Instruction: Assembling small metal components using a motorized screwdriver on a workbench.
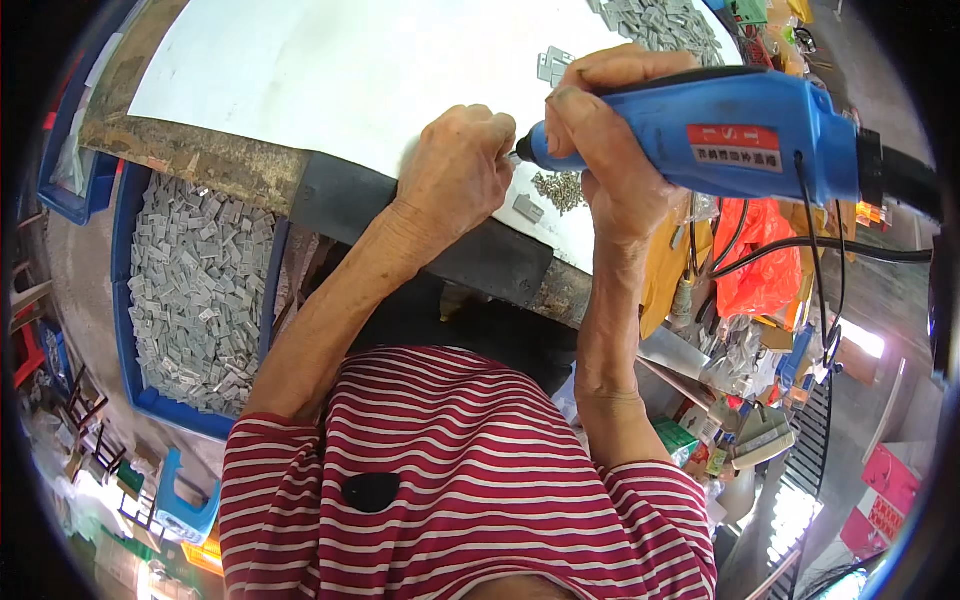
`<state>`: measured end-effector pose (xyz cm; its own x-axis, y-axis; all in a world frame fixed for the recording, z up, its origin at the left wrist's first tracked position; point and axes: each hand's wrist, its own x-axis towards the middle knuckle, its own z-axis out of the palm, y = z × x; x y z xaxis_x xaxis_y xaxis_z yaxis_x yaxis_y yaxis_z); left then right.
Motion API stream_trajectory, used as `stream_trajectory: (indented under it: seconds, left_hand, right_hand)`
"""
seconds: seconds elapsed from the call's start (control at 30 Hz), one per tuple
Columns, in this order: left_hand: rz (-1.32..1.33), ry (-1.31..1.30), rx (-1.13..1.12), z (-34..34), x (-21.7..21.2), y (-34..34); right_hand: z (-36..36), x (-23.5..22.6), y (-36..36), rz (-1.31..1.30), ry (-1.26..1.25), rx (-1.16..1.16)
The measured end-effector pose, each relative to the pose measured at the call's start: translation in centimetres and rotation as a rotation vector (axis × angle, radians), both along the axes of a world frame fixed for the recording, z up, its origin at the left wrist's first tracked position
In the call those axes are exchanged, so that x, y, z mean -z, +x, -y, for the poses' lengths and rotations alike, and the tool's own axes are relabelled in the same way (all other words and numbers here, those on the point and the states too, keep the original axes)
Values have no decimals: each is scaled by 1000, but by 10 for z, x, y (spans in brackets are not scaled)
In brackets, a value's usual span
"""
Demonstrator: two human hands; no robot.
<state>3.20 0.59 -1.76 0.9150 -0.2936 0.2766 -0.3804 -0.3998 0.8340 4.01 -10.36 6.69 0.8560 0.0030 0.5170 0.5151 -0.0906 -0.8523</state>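
Observation:
My right hand [625,140] is wrapped round a blue electric screwdriver [720,130], held level with its dark tip pointing left. Right at that tip, my left hand [460,160] is closed, fingers pinched together; what they grip is mostly hidden. Just below the tip lies a heap of small brass-coloured screws [560,190] on a white sheet [300,70]. One flat grey part [528,208] rests beside the screws. Further back are a few more grey parts [553,65], near a large pile of similar grey pieces [660,28].
On the left, below the worktable's worn edge [200,165], stands a blue bin [125,340] full of grey pieces. Black cables [820,245] hang at the right, beside a red plastic bag [760,260] and assorted clutter. A dark pad [345,205] covers the front edge.

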Motion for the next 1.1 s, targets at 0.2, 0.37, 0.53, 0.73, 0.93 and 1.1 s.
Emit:
stream_trajectory:
  seconds: [0.2,0.37,0.53,0.73,0.93,1.1]
  left_hand:
    - [-24,7,33,-4,1,2]
    - [8,-13,31,-3,5,-1]
    - [150,62,27,-1,0,-2]
    - [166,133,61,-1,2,-1]
    - [201,143,94,-2,1,-3]
    - [223,130,105,-4,1,-4]
  right_hand:
    - [9,4,7,-74,0,-72]
    - [9,-4,1,-118,4,-163]
    - [8,-4,-9,-28,104,-252]
    - [17,-18,-24,183,-16,-412]
    - [41,-30,-44,196,226,-227]
    - [50,-19,-63,161,299,-11]
